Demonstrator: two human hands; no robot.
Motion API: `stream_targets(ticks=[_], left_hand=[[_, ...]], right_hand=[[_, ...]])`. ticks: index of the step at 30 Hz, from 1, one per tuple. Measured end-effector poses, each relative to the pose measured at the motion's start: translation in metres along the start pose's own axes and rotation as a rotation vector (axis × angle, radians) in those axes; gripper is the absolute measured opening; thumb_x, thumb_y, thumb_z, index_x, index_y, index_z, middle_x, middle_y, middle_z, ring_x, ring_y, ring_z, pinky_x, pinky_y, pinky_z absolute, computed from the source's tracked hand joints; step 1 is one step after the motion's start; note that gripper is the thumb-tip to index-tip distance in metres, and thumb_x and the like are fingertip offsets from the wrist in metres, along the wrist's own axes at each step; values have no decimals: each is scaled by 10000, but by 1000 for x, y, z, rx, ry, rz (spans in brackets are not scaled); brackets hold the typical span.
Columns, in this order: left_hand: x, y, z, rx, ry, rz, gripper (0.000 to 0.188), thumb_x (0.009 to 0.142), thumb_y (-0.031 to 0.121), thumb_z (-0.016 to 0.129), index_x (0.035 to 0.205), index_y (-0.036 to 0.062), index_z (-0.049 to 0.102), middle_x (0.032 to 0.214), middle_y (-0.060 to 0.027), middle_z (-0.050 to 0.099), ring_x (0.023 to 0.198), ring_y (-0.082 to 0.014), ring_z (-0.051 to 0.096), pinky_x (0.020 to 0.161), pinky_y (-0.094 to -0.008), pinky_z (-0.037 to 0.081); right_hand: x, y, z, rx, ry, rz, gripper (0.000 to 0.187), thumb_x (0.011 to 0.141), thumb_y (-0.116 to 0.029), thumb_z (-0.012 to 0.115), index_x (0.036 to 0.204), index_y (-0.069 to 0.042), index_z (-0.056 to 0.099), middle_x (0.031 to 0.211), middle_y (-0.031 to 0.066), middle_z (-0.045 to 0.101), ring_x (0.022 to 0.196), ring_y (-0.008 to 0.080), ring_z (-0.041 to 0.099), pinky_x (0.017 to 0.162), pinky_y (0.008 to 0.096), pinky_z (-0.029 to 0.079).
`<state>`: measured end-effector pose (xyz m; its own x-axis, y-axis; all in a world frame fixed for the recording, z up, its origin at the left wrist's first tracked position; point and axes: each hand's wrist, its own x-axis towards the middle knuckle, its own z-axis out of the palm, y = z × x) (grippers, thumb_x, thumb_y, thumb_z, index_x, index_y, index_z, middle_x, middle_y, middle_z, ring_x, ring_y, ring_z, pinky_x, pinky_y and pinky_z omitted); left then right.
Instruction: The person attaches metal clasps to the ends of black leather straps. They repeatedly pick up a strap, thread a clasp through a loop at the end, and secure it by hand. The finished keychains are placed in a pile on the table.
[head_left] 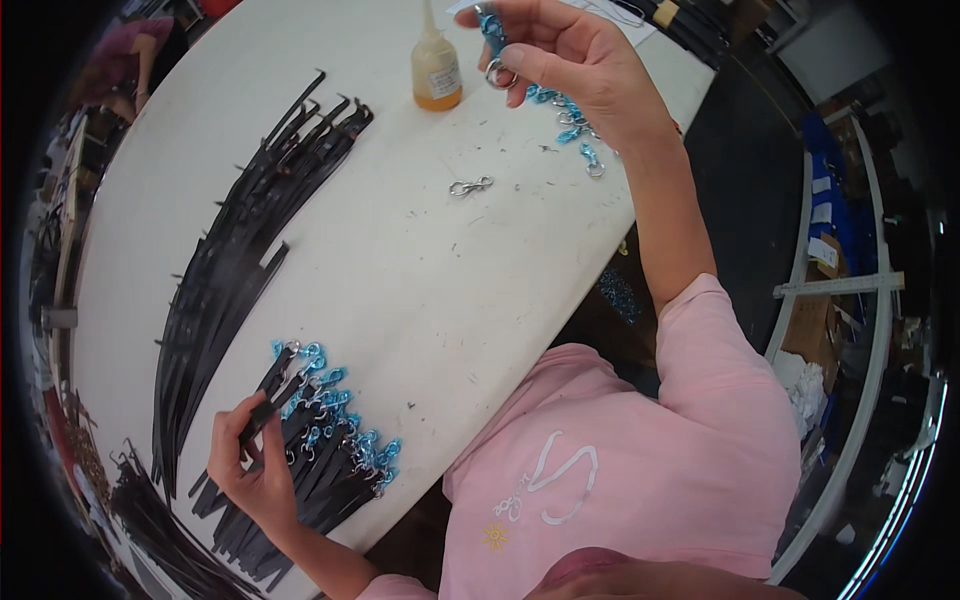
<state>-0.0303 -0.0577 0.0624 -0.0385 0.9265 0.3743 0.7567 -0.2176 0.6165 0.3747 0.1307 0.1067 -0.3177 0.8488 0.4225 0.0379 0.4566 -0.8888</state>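
My right hand (pixel 600 80), raised over the far right of the table, pinches a metal snap hook (pixel 494 40) wrapped in blue film, its ring hanging by the thumb. At the near left, the fingers of my left hand (pixel 255 465) are closed on a black strap (pixel 262 412). Under and beside that hand lies a pile of black straps (pixel 310 500), with blue-wrapped hooks (pixel 345 420) at their ends. More blue-wrapped hooks (pixel 570 125) lie loose below my right wrist. A bare silver hook (pixel 471 187) rests alone near the table's middle.
Long black straps (pixel 240 240) with bent ends stretch along the left of the white table (pixel 420 290). Another strap bundle (pixel 160 520) lies at the near left edge. A squeeze bottle (pixel 436 75) of amber liquid stands at the far side. Another person (pixel 135 60) is at upper left.
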Motion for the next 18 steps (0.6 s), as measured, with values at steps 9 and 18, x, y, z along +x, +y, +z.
stream_targets(ticks=[9, 18], left_hand=[[7, -24, 64, -448, -155, -269, 140, 985, 27, 613, 1042, -42, 721, 915, -90, 745, 786, -111, 646, 711, -252, 502], [4, -31, 73, -637, -259, -458, 178, 1009, 125, 609, 998, -31, 694, 835, -51, 695, 766, -87, 608, 692, -246, 480]], right_hand=[[-29, 57, 189, 560, -541, 694, 178, 957, -118, 689, 1084, 4, 664, 1062, 90, 720, 957, 153, 715, 843, 283, 591], [-36, 59, 196, 483, -548, 736, 217, 989, -153, 669, 1134, 6, 639, 983, 108, 728, 906, 156, 727, 836, 286, 589]])
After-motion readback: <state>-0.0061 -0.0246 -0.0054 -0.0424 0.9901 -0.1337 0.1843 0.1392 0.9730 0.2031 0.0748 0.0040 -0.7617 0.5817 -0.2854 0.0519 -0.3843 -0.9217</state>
